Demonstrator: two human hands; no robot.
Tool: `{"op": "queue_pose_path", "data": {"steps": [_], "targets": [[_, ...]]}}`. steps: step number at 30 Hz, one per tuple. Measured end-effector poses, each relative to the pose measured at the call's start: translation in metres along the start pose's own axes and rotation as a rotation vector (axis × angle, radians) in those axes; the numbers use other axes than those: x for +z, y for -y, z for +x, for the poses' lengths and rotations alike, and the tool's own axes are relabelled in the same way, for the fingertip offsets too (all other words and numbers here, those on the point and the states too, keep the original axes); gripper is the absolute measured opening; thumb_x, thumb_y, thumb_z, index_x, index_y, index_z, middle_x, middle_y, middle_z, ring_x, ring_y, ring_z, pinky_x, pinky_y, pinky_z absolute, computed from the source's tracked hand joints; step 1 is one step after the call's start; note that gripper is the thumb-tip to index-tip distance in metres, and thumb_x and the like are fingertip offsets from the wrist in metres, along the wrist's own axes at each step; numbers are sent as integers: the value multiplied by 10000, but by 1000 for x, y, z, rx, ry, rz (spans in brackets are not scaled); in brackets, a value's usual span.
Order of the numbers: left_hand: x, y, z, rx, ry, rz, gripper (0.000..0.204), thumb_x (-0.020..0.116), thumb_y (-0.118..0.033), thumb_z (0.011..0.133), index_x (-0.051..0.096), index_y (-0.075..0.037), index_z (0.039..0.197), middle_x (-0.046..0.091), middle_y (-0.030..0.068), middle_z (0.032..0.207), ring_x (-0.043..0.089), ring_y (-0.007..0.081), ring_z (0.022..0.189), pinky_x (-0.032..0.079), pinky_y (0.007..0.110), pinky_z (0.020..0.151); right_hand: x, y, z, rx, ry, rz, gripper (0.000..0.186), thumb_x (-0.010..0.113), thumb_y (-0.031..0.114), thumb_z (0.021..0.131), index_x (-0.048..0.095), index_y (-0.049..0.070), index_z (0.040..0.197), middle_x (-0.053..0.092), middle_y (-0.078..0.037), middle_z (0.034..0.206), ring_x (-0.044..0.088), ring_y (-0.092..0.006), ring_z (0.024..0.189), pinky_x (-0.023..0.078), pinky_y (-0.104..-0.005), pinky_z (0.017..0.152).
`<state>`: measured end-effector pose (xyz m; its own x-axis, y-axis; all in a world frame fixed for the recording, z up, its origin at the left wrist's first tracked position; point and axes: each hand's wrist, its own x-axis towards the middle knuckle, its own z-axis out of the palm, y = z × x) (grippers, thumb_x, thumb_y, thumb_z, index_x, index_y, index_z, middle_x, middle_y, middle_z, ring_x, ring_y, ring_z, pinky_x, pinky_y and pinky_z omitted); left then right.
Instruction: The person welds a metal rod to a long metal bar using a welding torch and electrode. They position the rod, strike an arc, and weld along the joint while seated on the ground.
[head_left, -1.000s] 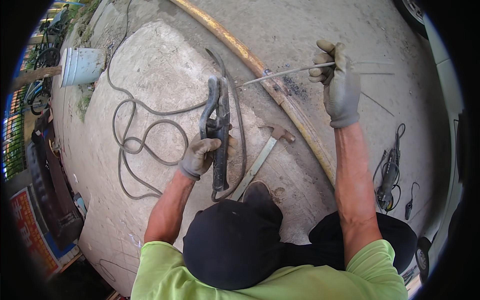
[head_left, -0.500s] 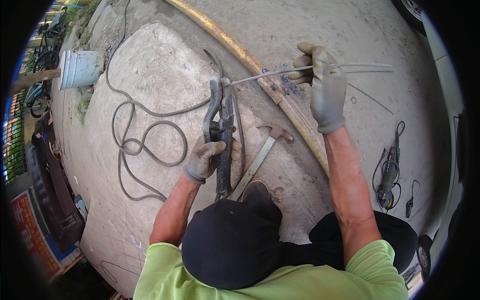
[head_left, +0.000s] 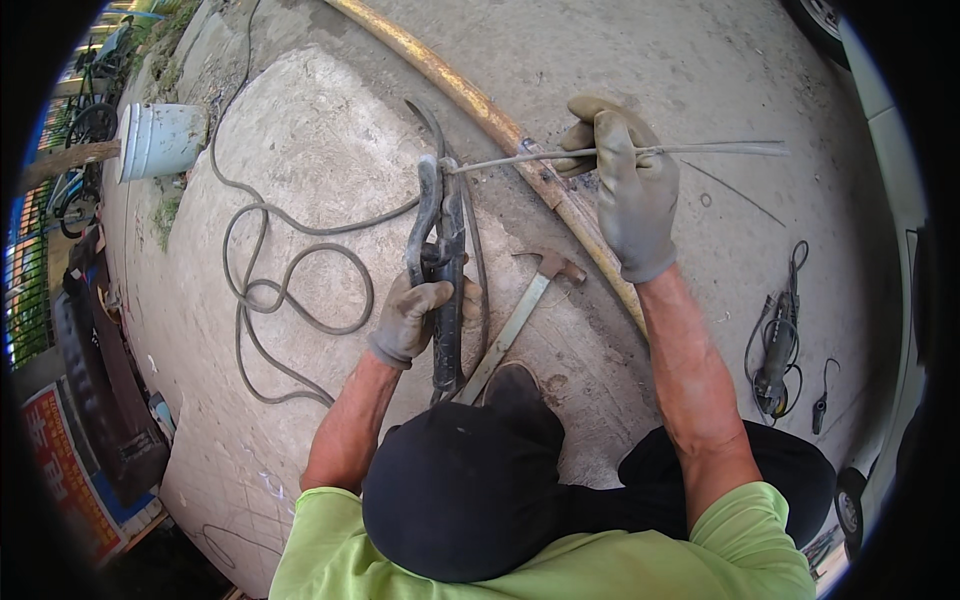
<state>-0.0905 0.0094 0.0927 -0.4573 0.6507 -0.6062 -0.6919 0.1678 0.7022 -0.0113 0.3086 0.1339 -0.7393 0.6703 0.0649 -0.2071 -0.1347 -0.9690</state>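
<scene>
Gloved in grey, my left hand is wrapped round the handle of a black welding electrode holder, which points away from me. From its jaw end a thin grey welding rod runs right to my gloved right hand. That hand is closed on a few thin welding rods, whose ends stick out and fan slightly to the right. The fingers partly hide where the rods overlap. Below the rods lies a long rusty yellow pipe, with a dark patch beneath the right hand.
A claw hammer lies beside my shoe. Dark cable loops over the concrete at left, near a white bucket. An angle grinder with its cord rests at right, close to a parked vehicle. A loose thin rod lies beyond the pipe.
My right hand has shifted slightly left along the rods, and their free ends have come closer together and dropped a little nearer to me. The left hand and electrode holder are almost still.
</scene>
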Motion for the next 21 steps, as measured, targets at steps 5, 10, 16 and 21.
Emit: {"op": "queue_pose_path", "data": {"steps": [5,10,16,21], "targets": [[-1,1,1,8,-3,10,646,752,-240,982,494,36,1506,759,181,1148,788,253,924,664,380,780,-1,-2,-2,-39,33,11,377,526,255,1167,709,-46,1299,715,-86,990,700,-141,877,606,-307,779],[-4,4,2,47,-14,51,640,772,-256,975,516,41,1481,765,174,1124,785,241,904,663,368,774,-2,-8,-3,-19,34,54,378,525,249,1166,698,-53,1312,719,-99,995,714,-154,887,629,-314,813],[-3,1,0,74,-39,125,624,754,-260,983,522,51,1472,764,177,1115,781,229,882,658,345,757,-9,-11,1,65,55,98,386,566,248,1137,679,-70,1324,745,-150,1041,740,-182,910,633,-323,834],[-4,3,3,80,-38,123,611,739,-247,980,525,51,1468,763,177,1109,779,228,874,657,348,760,-15,-13,3,98,95,114,399,563,255,1138,670,-76,1334,750,-160,1058,747,-198,930,632,-330,854]]}}
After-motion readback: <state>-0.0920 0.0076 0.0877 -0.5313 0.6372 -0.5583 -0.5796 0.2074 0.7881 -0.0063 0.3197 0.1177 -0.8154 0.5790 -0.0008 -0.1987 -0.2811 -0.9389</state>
